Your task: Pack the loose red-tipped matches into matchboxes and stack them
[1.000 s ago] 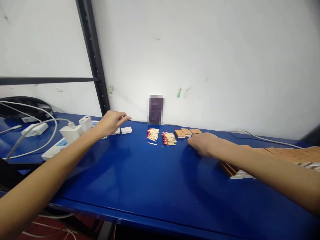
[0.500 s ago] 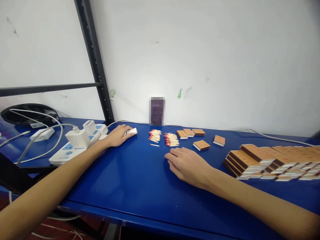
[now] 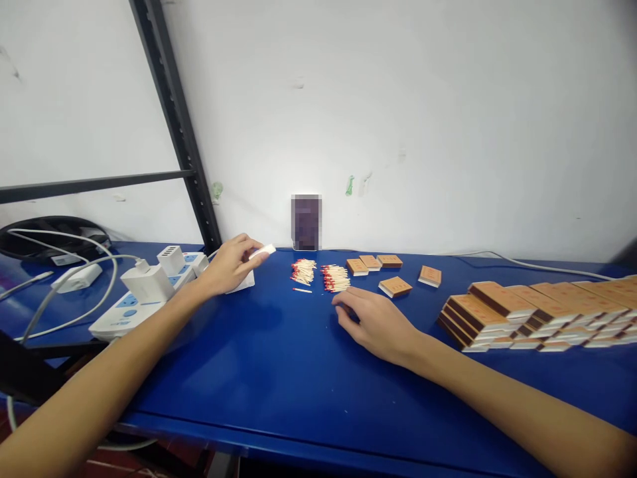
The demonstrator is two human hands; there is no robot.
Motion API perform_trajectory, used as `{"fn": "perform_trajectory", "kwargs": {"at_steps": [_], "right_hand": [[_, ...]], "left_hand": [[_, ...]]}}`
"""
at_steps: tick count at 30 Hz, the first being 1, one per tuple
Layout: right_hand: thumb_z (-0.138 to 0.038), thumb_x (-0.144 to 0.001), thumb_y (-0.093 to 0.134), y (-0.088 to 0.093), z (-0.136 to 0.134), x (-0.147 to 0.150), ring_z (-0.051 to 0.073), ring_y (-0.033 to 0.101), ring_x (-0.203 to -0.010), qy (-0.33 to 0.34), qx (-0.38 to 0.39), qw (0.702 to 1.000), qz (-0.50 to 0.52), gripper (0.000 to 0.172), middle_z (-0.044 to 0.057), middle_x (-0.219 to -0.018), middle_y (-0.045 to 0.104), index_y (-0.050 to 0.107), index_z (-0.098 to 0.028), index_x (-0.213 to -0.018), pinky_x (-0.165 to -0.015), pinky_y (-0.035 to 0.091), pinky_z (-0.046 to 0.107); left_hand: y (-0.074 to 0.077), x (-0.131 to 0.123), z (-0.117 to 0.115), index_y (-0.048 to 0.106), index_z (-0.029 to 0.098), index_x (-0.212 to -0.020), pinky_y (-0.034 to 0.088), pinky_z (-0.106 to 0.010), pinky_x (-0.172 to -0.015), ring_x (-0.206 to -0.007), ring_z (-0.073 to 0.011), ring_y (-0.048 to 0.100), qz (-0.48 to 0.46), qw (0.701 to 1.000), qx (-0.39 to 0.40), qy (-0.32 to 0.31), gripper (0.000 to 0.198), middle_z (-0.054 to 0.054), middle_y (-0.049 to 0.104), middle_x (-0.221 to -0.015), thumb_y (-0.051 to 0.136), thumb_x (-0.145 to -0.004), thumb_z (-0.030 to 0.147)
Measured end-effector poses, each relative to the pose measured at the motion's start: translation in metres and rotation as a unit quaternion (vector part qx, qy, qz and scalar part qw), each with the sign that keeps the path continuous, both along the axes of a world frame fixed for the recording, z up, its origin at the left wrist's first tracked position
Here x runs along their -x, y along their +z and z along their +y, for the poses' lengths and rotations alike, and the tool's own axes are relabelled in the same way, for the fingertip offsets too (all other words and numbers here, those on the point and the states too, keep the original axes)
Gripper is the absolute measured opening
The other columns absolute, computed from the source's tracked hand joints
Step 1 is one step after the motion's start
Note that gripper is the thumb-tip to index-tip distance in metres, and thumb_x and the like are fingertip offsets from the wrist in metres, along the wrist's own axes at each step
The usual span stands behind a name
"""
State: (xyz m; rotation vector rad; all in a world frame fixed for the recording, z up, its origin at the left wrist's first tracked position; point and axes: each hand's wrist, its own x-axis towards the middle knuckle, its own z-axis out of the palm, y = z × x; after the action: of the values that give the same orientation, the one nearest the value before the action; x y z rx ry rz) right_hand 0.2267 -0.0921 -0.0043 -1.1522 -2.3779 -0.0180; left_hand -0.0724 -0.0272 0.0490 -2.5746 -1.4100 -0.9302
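My left hand (image 3: pixel 229 263) pinches a small white matchbox tray (image 3: pixel 262 251) and holds it just above the blue table (image 3: pixel 279 372); another white tray (image 3: pixel 243 283) lies under the hand. My right hand (image 3: pixel 374 321) rests on the table with its fingers loosely curled and nothing in it, the fingertips close to the nearer of two piles of red-tipped matches (image 3: pixel 335 277). The other match pile (image 3: pixel 302 270) lies to the left, with a single match (image 3: pixel 301 290) in front of it.
Several brown matchbox sleeves (image 3: pixel 394 286) lie loose behind my right hand. Rows of stacked matchboxes (image 3: pixel 527 313) fill the right side. A white power strip (image 3: pixel 134 299) with chargers and cables sits at the left by a black rack post (image 3: pixel 174 126).
My left hand closed on a white tray and lifted it off the table. My right hand drew back from the brown sleeves toward the matches and now curls its fingers.
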Motion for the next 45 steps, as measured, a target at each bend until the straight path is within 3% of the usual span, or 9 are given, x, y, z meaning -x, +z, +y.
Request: {"fn": "perform_trajectory", "kwargs": {"at_steps": [3, 6, 11, 15, 21, 27, 33, 37, 45], "right_hand": [[-0.021, -0.092, 0.044, 0.003, 0.004, -0.004, 0.018, 0.061, -0.074, -0.064, 0.026, 0.997, -0.023, 0.017, 0.006, -0.087, 0.067, 0.060, -0.018, -0.098, -0.066, 0.041, 0.030], [-0.021, -0.093, 0.043, 0.002, 0.010, -0.009, 0.021, 0.061, -0.080, -0.094, 0.036, 0.994, -0.035, 0.022, 0.008, -0.092, 0.067, 0.057, -0.017, -0.109, -0.067, 0.038, 0.030], [-0.017, -0.091, 0.046, 0.000, 0.023, -0.015, 0.018, 0.059, -0.077, -0.078, 0.063, 0.995, -0.002, 0.017, 0.006, -0.085, 0.066, 0.059, -0.017, -0.101, -0.065, 0.036, 0.027], [-0.015, -0.090, 0.048, 0.001, 0.033, -0.018, 0.016, 0.057, -0.072, -0.078, 0.067, 0.995, 0.003, 0.014, 0.004, -0.079, 0.065, 0.061, -0.016, -0.096, -0.063, 0.035, 0.026], [-0.017, -0.093, 0.045, -0.001, 0.035, -0.018, 0.020, 0.063, -0.087, -0.058, 0.059, 0.997, -0.011, 0.020, 0.008, -0.093, 0.070, 0.064, -0.016, -0.099, -0.074, 0.041, 0.029], [-0.019, -0.095, 0.044, -0.003, 0.037, -0.017, 0.021, 0.064, -0.093, -0.052, 0.063, 0.996, -0.019, 0.022, 0.009, -0.097, 0.070, 0.064, -0.017, -0.102, -0.079, 0.043, 0.030], [-0.023, -0.096, 0.043, 0.000, 0.033, -0.016, 0.018, 0.060, -0.078, -0.048, 0.066, 0.996, -0.018, 0.019, 0.007, -0.087, 0.067, 0.060, -0.017, -0.091, -0.067, 0.040, 0.028], [-0.025, -0.095, 0.047, 0.003, 0.030, -0.018, 0.017, 0.057, -0.073, -0.037, 0.076, 0.996, -0.020, 0.013, 0.005, -0.085, 0.065, 0.058, -0.018, -0.092, -0.062, 0.037, 0.027], [-0.023, -0.096, 0.041, 0.000, 0.026, -0.021, 0.018, 0.057, -0.078, -0.026, 0.083, 0.996, -0.024, 0.016, 0.007, -0.090, 0.064, 0.055, -0.018, -0.090, -0.068, 0.040, 0.030]], "left_hand": [[0.003, -0.027, -0.023, 0.056, 0.015, -0.078, 0.035, -0.026, -0.062, -0.066, -0.0134, 0.049, 0.043, 0.993, 0.054, -0.097, 0.040, -0.001, 0.054, -0.074, 0.037, -0.097, 0.044], [-0.001, -0.060, -0.051, 0.048, 0.016, -0.072, 0.033, -0.026, -0.059, -0.061, -0.0117, 0.044, 0.117, 0.965, 0.104, -0.212, 0.037, 0.000, 0.052, -0.070, 0.033, -0.098, 0.038], [-0.008, -0.100, -0.080, 0.048, 0.017, -0.075, 0.036, -0.027, -0.060, -0.062, -0.0135, 0.049, 0.196, 0.920, 0.191, -0.279, 0.035, -0.002, 0.056, -0.074, 0.033, -0.099, 0.037], [-0.006, -0.106, -0.077, 0.047, 0.017, -0.070, 0.036, -0.029, -0.061, -0.057, -0.0137, 0.046, 0.222, 0.908, 0.205, -0.291, 0.044, -0.003, 0.056, -0.068, 0.026, -0.101, 0.040], [-0.008, -0.098, -0.065, 0.045, 0.018, -0.066, 0.036, -0.028, -0.061, -0.056, -0.0125, 0.045, 0.199, 0.903, 0.232, -0.302, 0.043, 0.000, 0.054, -0.064, 0.026, -0.101, 0.035], [-0.019, -0.095, -0.062, 0.047, 0.018, -0.070, 0.034, -0.028, -0.058, -0.055, -0.0123, 0.043, 0.158, 0.926, 0.199, -0.279, 0.039, 0.000, 0.052, -0.063, 0.031, -0.101, 0.034], [-0.022, -0.087, -0.056, 0.047, 0.017, -0.066, 0.030, -0.026, -0.054, -0.050, -0.0105, 0.041, 0.140, 0.940, 0.206, -0.233, 0.048, 0.002, 0.047, -0.056, 0.031, -0.100, 0.048], [-0.016, -0.084, -0.056, 0.052, 0.016, -0.063, 0.027, -0.025, -0.050, -0.045, -0.0089, 0.036, 0.135, 0.940, 0.214, -0.229, 0.052, 0.004, 0.042, -0.050, 0.037, -0.098, 0.052], [-0.013, -0.090, -0.072, 0.067, 0.017, -0.074, 0.033, -0.021, -0.049, -0.048, -0.0082, 0.048, 0.107, 0.923, 0.260, -0.264, 0.038, 0.003, 0.056, -0.054, 0.060, -0.086, 0.052]]}}
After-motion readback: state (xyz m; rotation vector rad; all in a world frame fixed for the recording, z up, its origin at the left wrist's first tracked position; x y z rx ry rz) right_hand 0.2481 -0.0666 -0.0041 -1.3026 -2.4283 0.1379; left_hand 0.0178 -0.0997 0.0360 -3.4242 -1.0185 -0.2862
